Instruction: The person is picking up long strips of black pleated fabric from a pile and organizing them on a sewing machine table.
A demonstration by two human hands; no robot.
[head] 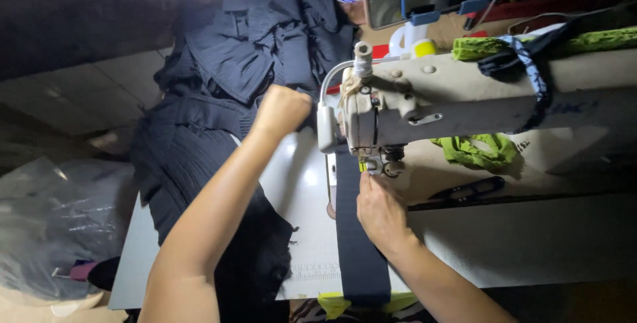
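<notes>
My left hand [282, 107] is closed on dark ribbed fabric [219, 130] piled at the far left of the sewing table, just left of the machine head. My right hand [379, 209] presses down on a dark fabric strip [358, 250] that runs from under the presser foot [371, 166] toward me and over the table's near edge. The fingertips sit right next to the needle area of the beige sewing machine [464, 101].
More dark fabric pieces [265, 24] are heaped behind the machine. Green fabric scraps [474, 150] and black thread snips [468, 189] lie on the white table [531, 243] right of the needle. A clear plastic bag [60, 223] sits on the floor at left.
</notes>
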